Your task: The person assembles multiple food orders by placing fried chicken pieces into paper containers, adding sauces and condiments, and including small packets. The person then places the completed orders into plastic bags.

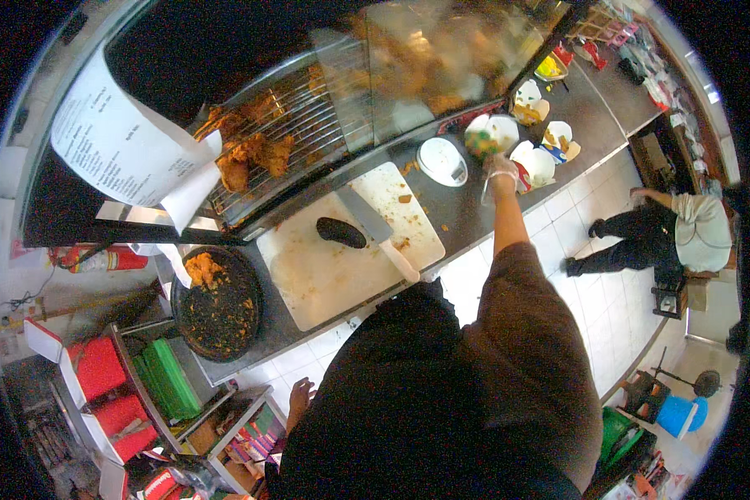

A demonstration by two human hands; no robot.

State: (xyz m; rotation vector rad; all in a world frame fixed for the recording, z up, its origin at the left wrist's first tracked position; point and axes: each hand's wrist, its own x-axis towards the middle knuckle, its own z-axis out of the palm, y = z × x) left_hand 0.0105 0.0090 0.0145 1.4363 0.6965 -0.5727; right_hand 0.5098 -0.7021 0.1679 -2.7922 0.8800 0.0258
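Observation:
My right hand (501, 177), in a clear plastic glove, reaches over the counter to the near edge of a white bowl (503, 127) of green and orange food. Its fingers are too blurred and small to make out a grip. Left of the bowl sits a round white kitchen scale (442, 162). Open white takeaway boxes (539, 163) with food in some stand beside the bowl. My left hand (301, 400) hangs low by my side, fingers apart, holding nothing. Between them on the counter lies a white cutting board (296, 287) with a broad-bladed knife (368, 218) and a dark oval object (340, 232).
Fried chicken pieces (258, 158) lie on a wire rack (321, 121) behind glass. A black round pan (254, 304) holds crumbs. Printed paper (125, 142) hangs at upper left. Red boxes (98, 367) and a green tray (168, 379) are lower left. Another person (696, 229) stands at right.

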